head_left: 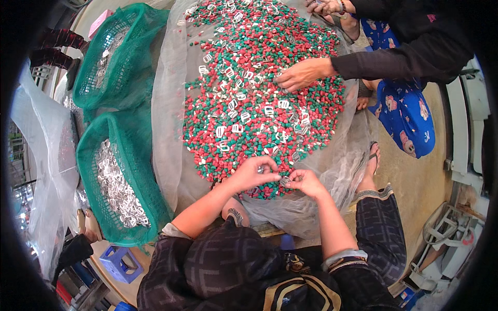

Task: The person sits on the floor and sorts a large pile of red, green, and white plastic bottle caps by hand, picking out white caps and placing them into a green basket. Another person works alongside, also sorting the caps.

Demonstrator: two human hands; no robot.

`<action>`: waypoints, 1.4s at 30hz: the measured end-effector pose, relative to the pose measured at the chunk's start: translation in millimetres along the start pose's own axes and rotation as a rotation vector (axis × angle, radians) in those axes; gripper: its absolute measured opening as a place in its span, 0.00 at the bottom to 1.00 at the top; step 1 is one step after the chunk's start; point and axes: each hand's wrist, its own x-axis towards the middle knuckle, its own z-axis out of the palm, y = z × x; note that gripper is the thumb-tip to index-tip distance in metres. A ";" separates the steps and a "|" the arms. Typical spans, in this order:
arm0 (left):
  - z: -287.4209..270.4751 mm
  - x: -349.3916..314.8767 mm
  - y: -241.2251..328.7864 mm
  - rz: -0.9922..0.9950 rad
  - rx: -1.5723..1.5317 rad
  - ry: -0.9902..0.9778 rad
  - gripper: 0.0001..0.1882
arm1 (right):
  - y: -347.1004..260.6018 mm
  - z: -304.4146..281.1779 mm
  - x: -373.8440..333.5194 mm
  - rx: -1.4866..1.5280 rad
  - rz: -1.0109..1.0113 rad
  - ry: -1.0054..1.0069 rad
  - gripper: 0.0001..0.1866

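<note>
Over a pebbly red-green cone heap (264,93), left hand (254,173) and right hand (306,182) pinching one small metal buckle (285,180)

Red-and-green pellets (270,83), green baskets (129,150)

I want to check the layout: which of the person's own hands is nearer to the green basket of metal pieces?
Left. The left hand is nearer the green basket; the right hand is farther right.

Left of the clear plastic sheet (171,155), two green mesh baskets (129,150) hold what look like metal clips; beyond them lies a clear bag (41,155), below a blue stool (120,262).
</note>
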 end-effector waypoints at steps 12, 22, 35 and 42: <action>-18.2 -6.0 -5.6 -0.108 -0.485 -0.110 0.08 | -18.0 -8.1 20.8 0.088 -0.207 0.345 0.15; -82.5 -21.1 -24.0 -0.021 -0.596 0.431 0.08 | -19.7 7.2 22.8 -0.514 -0.020 0.598 0.18; -123.5 -12.3 -16.8 -0.131 -0.328 0.604 0.07 | -56.4 4.9 26.0 0.432 -0.138 0.441 0.06; -70.0 -30.3 10.1 -0.050 -0.903 0.074 0.08 | -105.3 44.5 8.0 0.651 -0.122 0.034 0.10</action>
